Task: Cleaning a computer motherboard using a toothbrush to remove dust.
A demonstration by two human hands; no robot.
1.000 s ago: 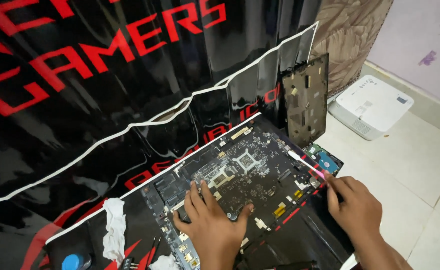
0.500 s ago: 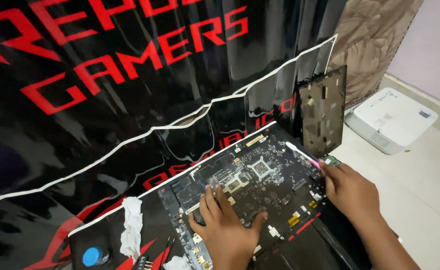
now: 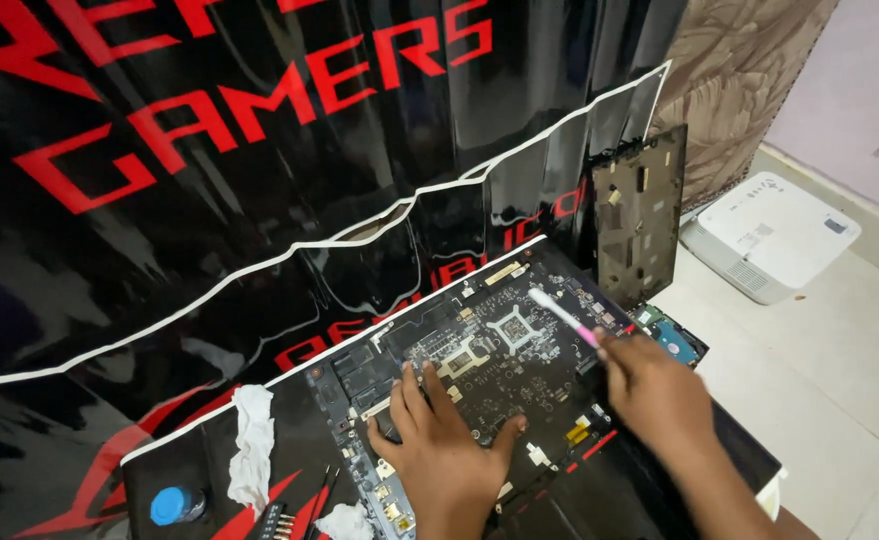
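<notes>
Left hand lies flat, fingers spread, palm down on the near part of the dark circuit board; its grip is wide and holds nothing, just pressing the board in place. Right hand has its grip closed on a thin brush with a pink handle and white tip, tip pointing far-left over the far right part of the board, close to the bare chip squares. The hand looks motion-blurred.

Change from a second ago: the right hand has come in from the board's right edge and now sits over the board itself, brush tip further toward the centre chips. Left hand stayed planted on the same near spot. The view also shifted a little. Judged from that, the brushing is moving inward across the board while the left hand steadies it.

The board lies flat on a black and red mat on the counter. A dark back cover leans upright at the far right. A small drive sits just right of the board. Crumpled white tissue and a blue cap sit near left. A white box device rests on the floor, well apart at right.
</notes>
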